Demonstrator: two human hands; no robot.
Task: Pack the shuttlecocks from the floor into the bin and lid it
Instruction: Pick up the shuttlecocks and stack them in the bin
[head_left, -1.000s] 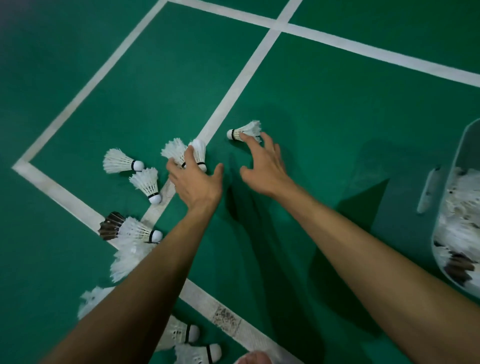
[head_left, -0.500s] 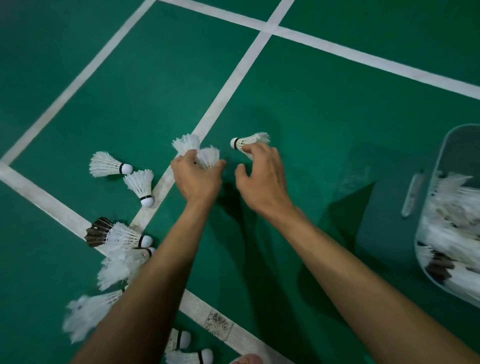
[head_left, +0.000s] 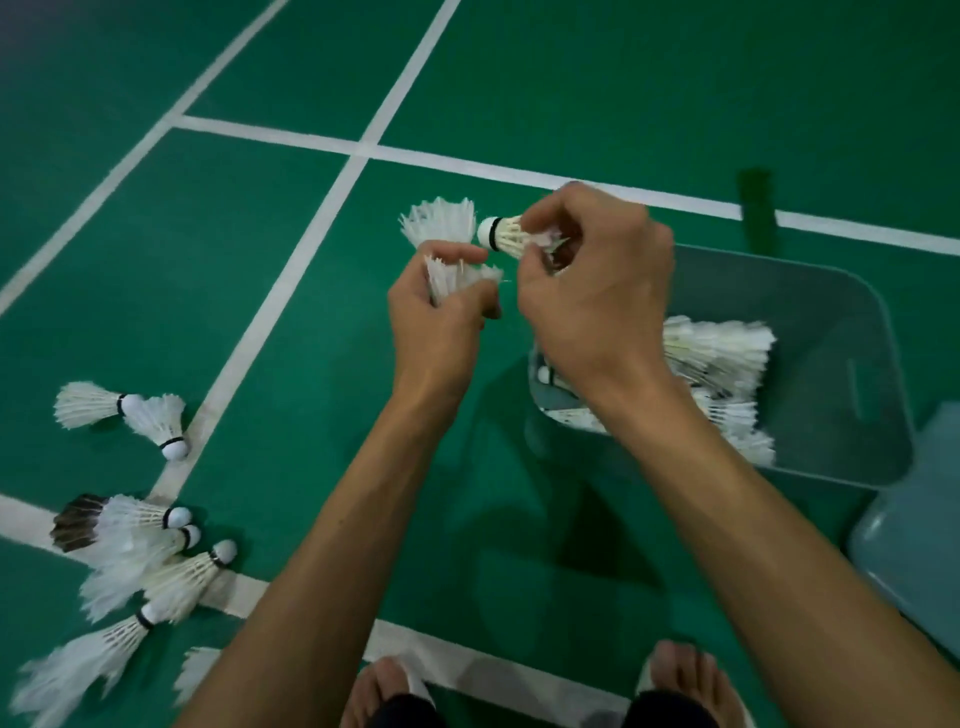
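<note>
On the green floor (head_left: 156, 234) at the far left, a pair of shuttlecocks (head_left: 85, 404) lies touching beside a white line (head_left: 270, 312). Below them a heap of shuttlecocks (head_left: 130, 525) sprawls over a crossing of lines, with a dark-feathered shuttlecock (head_left: 78, 519) at its left edge. Toward the middle, the left hand (head_left: 436, 332) is raised above the floor just left of the bin. Its fingers (head_left: 452, 253) are curled tightly round a bunch of shuttlecocks (head_left: 441, 223) whose feathers stick up out of the fist. Close beside it, the right hand (head_left: 597, 301) pinches a single shuttlecock (head_left: 504, 236) by its feathers, the white cork tip pointing left and almost touching the bunch. This hand hangs over the left end of the grey bin (head_left: 831, 322), which stands open on the floor with packed shuttlecocks (head_left: 727, 348) lying inside. At the right edge a grey lid (head_left: 919, 530) lies just beside the bin. Bare feet (head_left: 382, 691) show at the bottom.
</note>
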